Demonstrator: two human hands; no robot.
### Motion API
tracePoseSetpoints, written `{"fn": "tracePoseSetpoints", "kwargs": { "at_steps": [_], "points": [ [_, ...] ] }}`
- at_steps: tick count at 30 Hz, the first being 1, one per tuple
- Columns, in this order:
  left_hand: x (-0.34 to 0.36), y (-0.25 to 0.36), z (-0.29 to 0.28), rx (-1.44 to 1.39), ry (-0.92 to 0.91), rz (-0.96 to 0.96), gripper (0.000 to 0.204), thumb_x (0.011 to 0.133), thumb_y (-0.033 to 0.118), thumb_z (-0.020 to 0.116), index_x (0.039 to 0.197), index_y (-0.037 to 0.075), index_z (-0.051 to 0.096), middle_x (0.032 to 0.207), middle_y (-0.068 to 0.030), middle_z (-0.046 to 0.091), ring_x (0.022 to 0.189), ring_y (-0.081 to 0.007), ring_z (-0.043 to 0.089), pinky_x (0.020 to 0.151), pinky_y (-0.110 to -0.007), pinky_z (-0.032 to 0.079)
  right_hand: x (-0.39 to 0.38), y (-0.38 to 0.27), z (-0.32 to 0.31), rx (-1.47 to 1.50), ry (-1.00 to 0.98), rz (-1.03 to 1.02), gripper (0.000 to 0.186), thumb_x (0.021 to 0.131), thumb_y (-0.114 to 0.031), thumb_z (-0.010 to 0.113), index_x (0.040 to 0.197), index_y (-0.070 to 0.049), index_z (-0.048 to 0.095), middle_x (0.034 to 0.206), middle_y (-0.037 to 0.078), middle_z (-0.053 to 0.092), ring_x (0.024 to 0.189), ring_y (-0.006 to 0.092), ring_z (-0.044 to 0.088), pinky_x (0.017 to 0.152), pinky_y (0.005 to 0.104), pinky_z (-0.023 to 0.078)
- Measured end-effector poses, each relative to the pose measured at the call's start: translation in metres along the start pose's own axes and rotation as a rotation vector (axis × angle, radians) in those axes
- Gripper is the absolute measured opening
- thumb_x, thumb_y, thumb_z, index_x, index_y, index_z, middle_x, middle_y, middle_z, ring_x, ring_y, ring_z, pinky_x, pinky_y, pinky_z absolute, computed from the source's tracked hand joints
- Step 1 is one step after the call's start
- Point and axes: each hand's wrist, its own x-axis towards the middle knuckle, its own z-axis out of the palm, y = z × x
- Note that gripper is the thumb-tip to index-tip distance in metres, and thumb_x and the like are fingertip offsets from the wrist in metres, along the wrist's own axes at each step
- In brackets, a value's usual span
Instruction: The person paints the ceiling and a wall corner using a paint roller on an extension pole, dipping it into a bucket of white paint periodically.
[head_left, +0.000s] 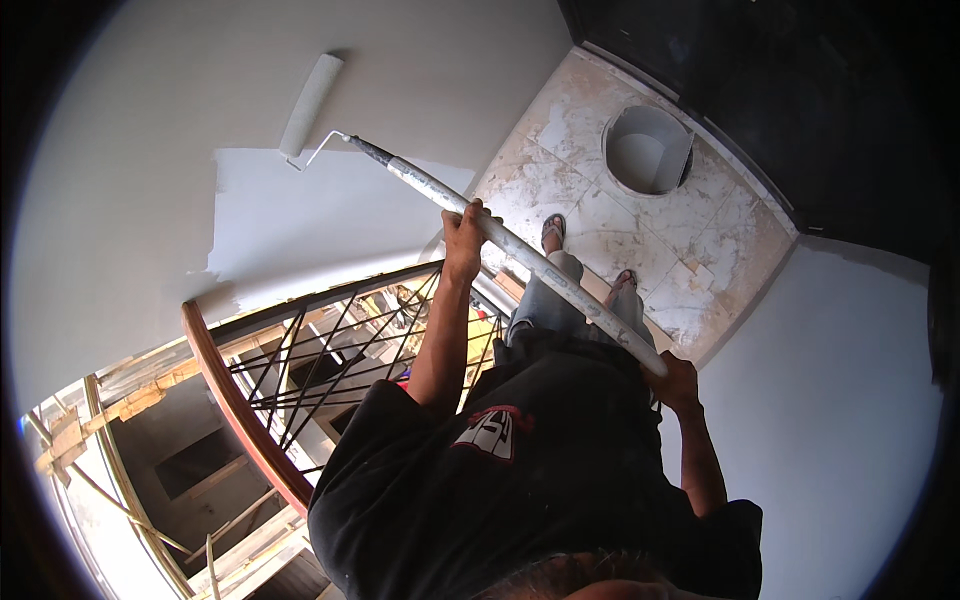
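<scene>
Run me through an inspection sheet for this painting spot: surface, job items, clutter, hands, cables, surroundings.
Surface: floor tiles smeared with whitish stains; wall has a paler patch with a ragged edge.
Job items: paint roller cover at the wall, on a long extension pole; round bucket on the tiles, grey inside.
Clutter: loose-looking timber beyond the railing.
Hands: left hand grips the pole partway along; right hand grips its near end.
Cables: nothing seen.
Surroundings: railing with a reddish-brown handrail and thin dark bars; dark panel at upper right.
</scene>
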Motion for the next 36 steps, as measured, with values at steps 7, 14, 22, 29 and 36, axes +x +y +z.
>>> {"fn": "tracePoseSetpoints", "kwargs": {
  "at_steps": [7, 14, 22, 29, 36],
  "points": [
    [0.023, -0.077, 0.002, -0.060, -0.042, -0.252, 0.030, 0.094, 0.026, 0.062, 0.091, -0.004, 0.059, 0.080, -0.0129, 0.062, 0.075, -0.0251, 0.066, 0.073, -0.039, 0.058, -0.006, 0.007, 0.010, 0.001, 0.022, 0.106, 0.037, 0.075, -0.037, 0.076, 0.082, -0.004, 0.062, 0.068, 0.019, 0.066, 0.067, 0.0397, 0.067, 0.062, 0.0471, 0.054],
    [0.074, -0.159, -0.013, -0.120, -0.056, -0.480, 0.024, 0.093, 0.023, 0.060, 0.095, -0.001, 0.057, 0.081, -0.0092, 0.060, 0.072, -0.0220, 0.064, 0.072, -0.038, 0.057, 0.013, -0.019, 0.008, -0.066, 0.056, 0.188, 0.029, 0.077, -0.030, 0.073, 0.072, -0.005, 0.058, 0.061, 0.018, 0.062, 0.058, 0.0395, 0.064, 0.056, 0.0467, 0.053],
    [0.130, -0.236, -0.042, -0.182, -0.155, -0.601, 0.022, 0.095, 0.022, 0.057, 0.094, 0.000, 0.055, 0.081, -0.0095, 0.059, 0.073, -0.0210, 0.062, 0.071, -0.037, 0.056, 0.057, -0.046, 0.020, -0.107, -0.003, 0.283, 0.032, 0.076, -0.033, 0.074, 0.073, -0.006, 0.056, 0.062, 0.017, 0.063, 0.059, 0.0381, 0.065, 0.056, 0.0467, 0.053],
    [0.186, -0.295, -0.047, -0.052, -0.171, -0.549, 0.021, 0.090, 0.023, 0.059, 0.085, 0.003, 0.055, 0.077, -0.0070, 0.057, 0.065, -0.0182, 0.057, 0.056, -0.032, 0.047, 0.118, -0.071, 0.041, -0.127, -0.086, 0.384, 0.037, 0.077, -0.039, 0.074, 0.074, -0.006, 0.056, 0.063, 0.016, 0.063, 0.060, 0.0366, 0.066, 0.056, 0.0462, 0.053],
    [0.262, -0.347, -0.041, -0.112, 0.042, -1.011, 0.021, 0.090, 0.022, 0.059, 0.088, 0.001, 0.058, 0.078, -0.0093, 0.059, 0.066, -0.0203, 0.058, 0.056, -0.034, 0.048, 0.199, -0.080, 0.057, -0.209, -0.224, 0.533, 0.036, 0.078, -0.040, 0.073, 0.079, -0.007, 0.058, 0.071, 0.015, 0.067, 0.065, 0.0358, 0.068, 0.061, 0.0460, 0.054]
  ]
}}
